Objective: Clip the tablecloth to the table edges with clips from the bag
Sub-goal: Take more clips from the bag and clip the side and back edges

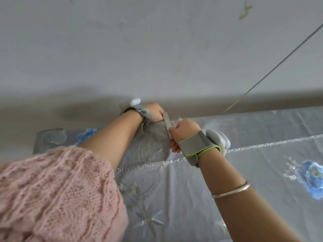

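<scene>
A sheer grey tablecloth (pixel 192 186) with blue embroidered flowers covers the table. At its far edge, by the wall, a flat metal clip (pixel 167 124) stands across the cloth's border. My left hand (pixel 154 111) is closed around the clip's far end, over the table edge. My right hand (pixel 185 132) grips the clip's near end and pinches the cloth beneath it. Both wrists wear grey straps with white devices. The bag of clips is not visible.
A grey wall (pixel 157 49) rises directly behind the table's far edge. A thin cord (pixel 272 67) runs diagonally down the wall at the right. A pink knitted sleeve (pixel 52 198) fills the lower left.
</scene>
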Demonstrator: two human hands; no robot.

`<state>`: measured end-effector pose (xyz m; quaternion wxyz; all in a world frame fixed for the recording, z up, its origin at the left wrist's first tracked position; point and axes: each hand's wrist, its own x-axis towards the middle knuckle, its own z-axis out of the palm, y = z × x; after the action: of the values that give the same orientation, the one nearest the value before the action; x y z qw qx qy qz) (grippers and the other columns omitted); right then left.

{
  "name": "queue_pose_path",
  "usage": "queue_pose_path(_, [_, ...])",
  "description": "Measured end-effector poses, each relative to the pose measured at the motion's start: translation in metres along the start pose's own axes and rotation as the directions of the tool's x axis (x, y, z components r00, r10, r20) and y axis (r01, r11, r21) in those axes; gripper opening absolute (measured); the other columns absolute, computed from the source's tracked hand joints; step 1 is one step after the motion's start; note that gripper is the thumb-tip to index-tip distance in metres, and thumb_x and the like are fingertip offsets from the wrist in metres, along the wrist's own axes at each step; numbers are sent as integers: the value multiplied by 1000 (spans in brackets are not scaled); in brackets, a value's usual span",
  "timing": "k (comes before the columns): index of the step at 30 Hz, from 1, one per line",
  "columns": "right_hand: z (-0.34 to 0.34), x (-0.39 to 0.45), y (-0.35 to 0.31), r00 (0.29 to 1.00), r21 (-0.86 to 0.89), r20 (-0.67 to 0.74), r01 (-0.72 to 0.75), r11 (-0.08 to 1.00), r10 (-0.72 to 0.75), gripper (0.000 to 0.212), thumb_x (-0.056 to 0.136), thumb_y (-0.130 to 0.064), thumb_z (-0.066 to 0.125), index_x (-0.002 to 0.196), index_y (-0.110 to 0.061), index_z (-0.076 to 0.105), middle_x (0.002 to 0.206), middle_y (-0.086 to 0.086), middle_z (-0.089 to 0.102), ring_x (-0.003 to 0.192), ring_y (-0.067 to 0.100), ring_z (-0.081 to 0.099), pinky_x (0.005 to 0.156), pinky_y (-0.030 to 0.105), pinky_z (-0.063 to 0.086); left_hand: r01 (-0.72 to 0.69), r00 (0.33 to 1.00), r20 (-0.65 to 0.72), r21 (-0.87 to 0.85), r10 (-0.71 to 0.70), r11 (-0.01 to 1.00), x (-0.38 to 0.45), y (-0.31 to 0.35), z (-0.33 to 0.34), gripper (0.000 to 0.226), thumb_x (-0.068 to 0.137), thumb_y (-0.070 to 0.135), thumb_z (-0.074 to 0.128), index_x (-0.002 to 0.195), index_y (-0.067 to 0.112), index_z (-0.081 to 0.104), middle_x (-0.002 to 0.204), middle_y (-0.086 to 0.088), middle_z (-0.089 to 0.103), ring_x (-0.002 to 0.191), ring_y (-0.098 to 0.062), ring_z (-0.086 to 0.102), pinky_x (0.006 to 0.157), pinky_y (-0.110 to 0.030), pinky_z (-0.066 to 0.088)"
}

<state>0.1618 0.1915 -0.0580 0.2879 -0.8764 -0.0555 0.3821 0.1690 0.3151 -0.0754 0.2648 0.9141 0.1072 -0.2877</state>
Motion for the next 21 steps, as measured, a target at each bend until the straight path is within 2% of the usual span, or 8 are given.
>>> queue_pose_path(2, [-4, -8, -8, 999, -153, -22, 45, 987, -49, 29, 92, -12, 36, 68, -6, 50, 106, 29, 58, 113, 34, 55, 94, 36, 45, -30, 999, 25, -8, 30, 1000, -2, -1, -2, 30, 90, 8, 44, 114, 0, 61, 116, -13, 64, 107, -24, 56, 88, -27, 42])
queue_pose_path(3, [-6, -11, -11, 995, -225, -52, 70, 972, -83, 26, 93, -12, 34, 88, -1, 56, 118, 26, 57, 115, 33, 53, 93, 35, 45, -42, 998, 35, -34, 44, 999, -4, 0, -3, 32, 89, 4, 44, 117, 0, 59, 116, -10, 63, 108, -20, 55, 84, -21, 39])
queue_pose_path(5, [-8, -15, -14, 995, -305, -64, 60, 951, -83, 32, 95, -13, 32, 120, 1, 46, 130, 21, 51, 120, 32, 49, 94, 34, 42, -66, 997, 29, -49, 68, 997, -9, 4, -6, 39, 87, -4, 41, 122, 2, 56, 130, -10, 57, 118, -21, 50, 74, -7, 35])
queue_pose_path(7, [-5, -15, -14, 997, -392, -25, 60, 918, -76, 36, 95, -12, 30, 128, 1, 38, 135, 20, 47, 123, 31, 46, 97, 35, 41, -97, 994, 45, -25, 98, 995, -13, 8, -7, 40, 89, -4, 36, 124, 2, 53, 138, -14, 50, 118, -23, 47, 67, 2, 34])
queue_pose_path(12, [3, -15, -9, 999, -493, 23, 51, 868, -46, 33, 95, -10, 32, 123, 3, 42, 130, 17, 52, 119, 29, 49, 87, 33, 41, -98, 995, 34, 10, 98, 995, -17, 8, 1, 38, 94, 1, 30, 126, 3, 50, 137, -19, 50, 119, -24, 45, 98, -21, 28])
queue_pose_path(16, [-1, -21, -2, 983, -451, 178, 110, 886, -31, 29, 87, -11, 47, 113, 0, 56, 121, 17, 58, 112, 33, 54, 93, 34, 45, -46, 999, -3, 4, 46, 999, -26, 14, 2, 45, 94, 3, 29, 138, 6, 34, 152, -12, 28, 140, -22, 26, 112, -22, 17])
queue_pose_path(19, [-15, -45, 10, 992, -478, 80, 128, 869, -103, 19, 88, -15, 46, 87, -3, 61, 86, 6, 60, 89, 30, 57, 66, 24, 42, -28, 999, -34, 88, 31, 996, -41, 20, 7, 48, 96, 10, 25, 144, 10, 18, 156, -10, 15, 143, -22, 16, 116, -26, 12])
queue_pose_path(21, [-27, -57, 18, 990, -555, -14, 110, 825, -141, 19, 87, -19, 47, 76, -8, 58, 83, 5, 52, 80, 26, 51, 67, 26, 36, -46, 985, -165, 50, 53, 998, -54, 27, 6, 46, 97, 8, 26, 143, 6, 21, 154, -15, 20, 141, -25, 22, 110, -24, 18])
